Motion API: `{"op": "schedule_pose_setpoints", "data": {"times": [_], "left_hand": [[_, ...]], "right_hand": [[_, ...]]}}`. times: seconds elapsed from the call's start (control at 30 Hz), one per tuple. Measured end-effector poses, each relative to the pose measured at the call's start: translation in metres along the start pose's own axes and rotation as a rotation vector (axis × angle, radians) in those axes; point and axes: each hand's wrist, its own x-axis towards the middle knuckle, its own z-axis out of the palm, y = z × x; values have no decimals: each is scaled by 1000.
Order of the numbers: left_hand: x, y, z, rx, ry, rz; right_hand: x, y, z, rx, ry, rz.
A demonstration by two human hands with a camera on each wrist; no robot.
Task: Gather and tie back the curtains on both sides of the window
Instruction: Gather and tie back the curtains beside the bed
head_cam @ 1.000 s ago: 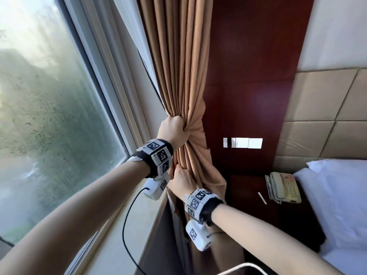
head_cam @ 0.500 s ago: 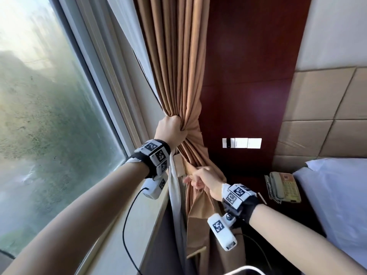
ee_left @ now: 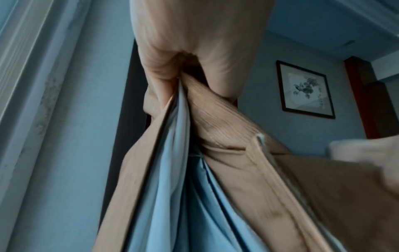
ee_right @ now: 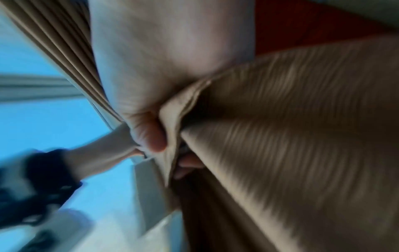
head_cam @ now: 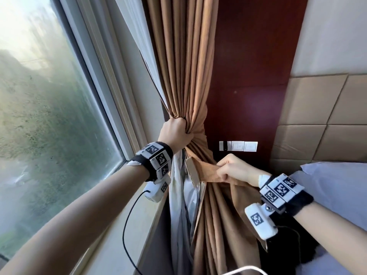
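The tan curtain (head_cam: 184,62) hangs bunched at the window's right side, with a pale lining (head_cam: 179,197) showing below. My left hand (head_cam: 175,133) grips the gathered folds in a fist at mid height. Lower and to the right, my right hand (head_cam: 231,169) pinches a flat tan flap of curtain fabric (head_cam: 206,170) and holds it stretched out to the right. In the left wrist view the tan curtain (ee_left: 218,127) and blue-tinted lining (ee_left: 172,170) spill from the fist. In the blurred right wrist view the thumb (ee_right: 151,134) presses a fabric fold (ee_right: 280,102).
The window (head_cam: 45,120) fills the left, with its sill (head_cam: 119,245) below. A dark wood panel (head_cam: 250,76) carries white switches (head_cam: 238,146). A white pillow (head_cam: 333,187) lies at the right. A framed picture (ee_left: 305,89) hangs on the wall.
My right hand has moved out to the right and slightly up, drawing a fabric flap away from the bunch. The left hand keeps its grip on the gathered curtain.
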Motion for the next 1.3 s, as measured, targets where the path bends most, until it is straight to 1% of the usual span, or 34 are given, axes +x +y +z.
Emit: {"op": "schedule_pose_setpoints", "data": {"times": [0.1, 0.17, 0.23, 0.27, 0.33, 0.37, 0.43, 0.5, 0.53, 0.57, 0.67, 0.7, 0.73, 0.77, 0.83, 0.93, 0.97, 1.0, 1.03, 1.07, 1.1, 1.13, 1.2, 1.27, 1.3], "left_hand": [[-4, -1, 1, -4, 12, 0], [-6, -1, 0, 0, 13, 4], [-8, 1, -1, 2, 25, -1], [-9, 2, -1, -1, 30, -6], [-11, 4, -1, -7, 32, -9], [-12, 4, -1, -12, 32, -9], [-13, 4, -1, -19, 39, -13], [-13, 3, -1, -19, 45, -17], [-13, 3, -1, -18, 48, -19], [-12, 2, -1, -15, 49, -22], [-11, 0, -1, -5, 51, -34], [-11, -1, -1, -1, 53, -35], [-11, -2, -1, 1, 52, -33], [-10, -2, -1, 1, 48, -31], [-11, -4, -2, 1, 42, -30], [-13, -8, -4, -1, 45, -46], [-14, -9, -5, -1, 51, -53], [-15, -11, -5, -1, 56, -60], [-16, -11, -6, -3, 59, -63], [-16, -12, -6, -7, 59, -64], [-17, -12, -6, -8, 56, -65], [-17, -11, -7, -7, 54, -65], [-17, -9, -7, -4, 50, -62], [-17, -7, -6, 3, 49, -54], [-17, -7, -7, 14, 55, -49]], "right_hand": [[5, 7, -10, -13, 25, 18], [7, 4, -8, 20, -23, 12], [14, 4, -1, 91, -132, 73], [16, 3, 2, 114, -159, 128], [21, 3, 8, 142, -138, 206], [23, 4, 9, 144, -128, 201], [22, 3, 10, 177, -152, 134], [19, 1, 11, 265, -186, 54], [18, -1, 12, 295, -164, -3], [17, -5, 14, 271, -115, -84], [13, -23, 30, 19, 17, -317], [11, -31, 38, -79, 48, -371], [11, -38, 46, -153, 80, -391], [10, -44, 52, -186, 102, -368], [17, -49, 61, -146, 116, -238], [24, -44, 58, 64, 148, -59], [22, -42, 54, 83, 140, 1], [23, -37, 51, 61, 101, 67], [23, -32, 49, 23, 46, 108], [24, -28, 48, -2, 6, 109], [24, -27, 47, -2, -11, 61], [25, -27, 49, 12, 2, -15], [25, -30, 48, -31, 95, -191], [16, -39, 42, -158, 209, -341], [10, -44, 36, -178, 251, -404]]}}
